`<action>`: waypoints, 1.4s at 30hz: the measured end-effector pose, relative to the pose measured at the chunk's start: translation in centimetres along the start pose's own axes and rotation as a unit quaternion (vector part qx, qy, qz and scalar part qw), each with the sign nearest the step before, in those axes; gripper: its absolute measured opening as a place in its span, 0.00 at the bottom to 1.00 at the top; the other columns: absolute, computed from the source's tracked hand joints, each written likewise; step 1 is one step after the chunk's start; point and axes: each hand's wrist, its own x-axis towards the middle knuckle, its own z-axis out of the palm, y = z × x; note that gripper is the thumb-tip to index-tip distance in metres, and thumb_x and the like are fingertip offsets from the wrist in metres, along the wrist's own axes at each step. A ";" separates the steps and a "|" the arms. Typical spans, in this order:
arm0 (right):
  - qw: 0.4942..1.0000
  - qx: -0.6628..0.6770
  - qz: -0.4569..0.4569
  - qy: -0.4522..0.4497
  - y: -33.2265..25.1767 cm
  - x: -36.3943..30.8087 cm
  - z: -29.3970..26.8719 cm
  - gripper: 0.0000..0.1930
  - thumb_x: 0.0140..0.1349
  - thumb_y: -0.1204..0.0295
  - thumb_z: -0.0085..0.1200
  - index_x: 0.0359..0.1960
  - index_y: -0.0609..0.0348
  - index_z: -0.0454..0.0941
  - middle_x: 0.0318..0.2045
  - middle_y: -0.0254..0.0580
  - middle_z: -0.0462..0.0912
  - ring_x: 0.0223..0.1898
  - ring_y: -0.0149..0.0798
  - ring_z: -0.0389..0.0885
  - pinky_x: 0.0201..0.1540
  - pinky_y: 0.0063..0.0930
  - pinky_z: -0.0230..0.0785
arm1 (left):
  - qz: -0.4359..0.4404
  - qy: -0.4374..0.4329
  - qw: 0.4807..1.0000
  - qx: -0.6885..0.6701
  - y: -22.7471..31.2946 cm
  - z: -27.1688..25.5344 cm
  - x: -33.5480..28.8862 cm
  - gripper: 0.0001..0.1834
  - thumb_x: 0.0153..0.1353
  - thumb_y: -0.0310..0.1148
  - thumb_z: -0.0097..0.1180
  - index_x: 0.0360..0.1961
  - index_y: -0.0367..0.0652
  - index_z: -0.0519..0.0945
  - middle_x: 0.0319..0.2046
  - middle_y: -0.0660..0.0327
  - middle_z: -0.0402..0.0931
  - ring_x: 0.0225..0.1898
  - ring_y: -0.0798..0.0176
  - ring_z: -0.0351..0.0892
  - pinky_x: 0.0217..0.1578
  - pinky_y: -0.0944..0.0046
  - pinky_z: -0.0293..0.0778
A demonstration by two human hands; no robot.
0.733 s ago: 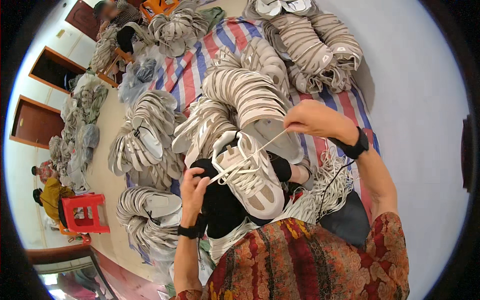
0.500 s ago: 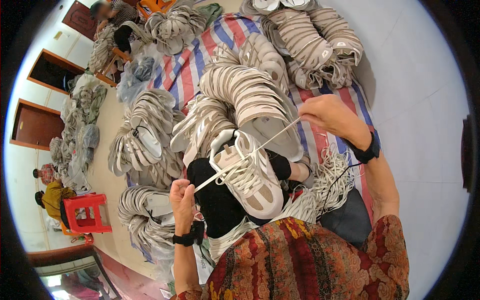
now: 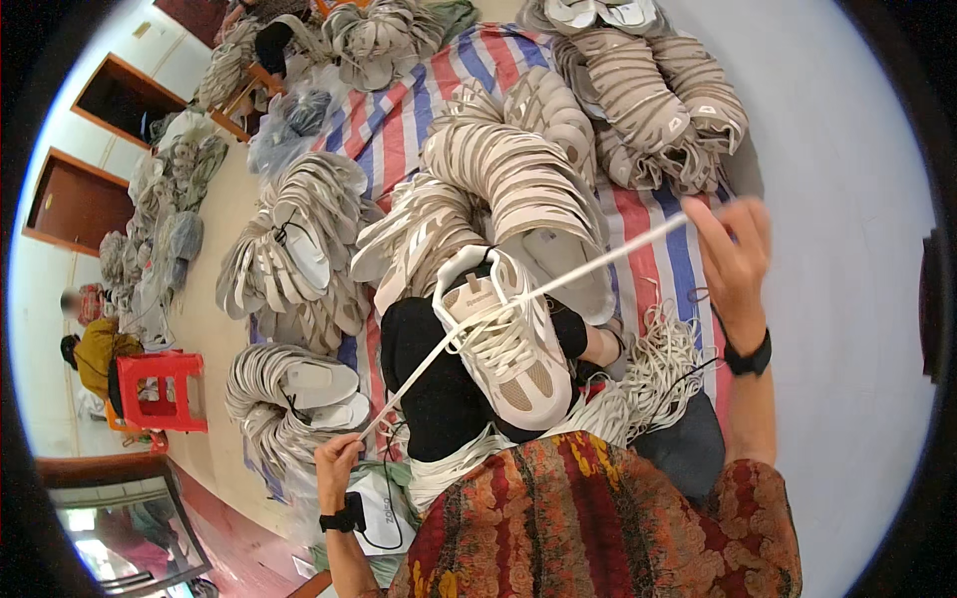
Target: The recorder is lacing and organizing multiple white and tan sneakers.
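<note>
Sneaker (image 3: 503, 349), toe (image 3: 538, 404) toward the person (image 3: 568, 518), lies between left hand (image 3: 337, 464) and right hand (image 3: 736, 261), fingers (image 3: 351, 442) of both pinching its taut lace (image 3: 618, 252).

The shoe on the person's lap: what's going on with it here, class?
A seated person has a beige and white shoe on their lap, toe pointing toward them. The left hand and the right hand are spread wide, each holding one end of the white lace, which runs straight out to both sides; no finished bow shows. Loose laces lie in a heap by the right leg, and curved rows of similar shoes fill the striped sheet ahead.
</note>
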 end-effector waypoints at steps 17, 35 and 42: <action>0.689 0.545 0.326 -0.349 -9.2 -3.0 10.7 0.06 0.55 0.77 0.46 0.33 0.67 0.74 0.18 0.39 0.77 0.16 0.27 0.73 0.21 0.23 0.67 | 0.226 0.179 0.941 -0.177 8.7 6.3 10.5 0.12 0.58 0.27 0.50 0.42 0.33 0.75 0.28 0.54 0.78 0.26 0.64 0.78 0.24 0.69 0.71; 0.891 0.280 0.070 -0.350 -11.3 -1.8 12.1 0.07 0.48 0.70 0.49 0.21 0.61 0.74 0.21 0.52 0.77 0.24 0.52 0.77 0.27 0.41 0.67 | 0.101 -0.272 0.923 -0.251 19.3 17.3 10.0 0.07 0.61 0.27 0.46 0.34 0.34 0.73 0.31 0.59 0.76 0.31 0.68 0.76 0.35 0.69 0.75; 0.836 0.389 0.148 -0.359 -10.5 -1.0 11.9 0.08 0.49 0.68 0.51 0.23 0.61 0.75 0.19 0.49 0.76 0.24 0.50 0.77 0.28 0.40 0.67 | 0.145 -0.171 0.943 -0.246 18.5 15.7 9.2 0.07 0.60 0.28 0.48 0.31 0.33 0.75 0.29 0.60 0.76 0.29 0.69 0.77 0.32 0.70 0.75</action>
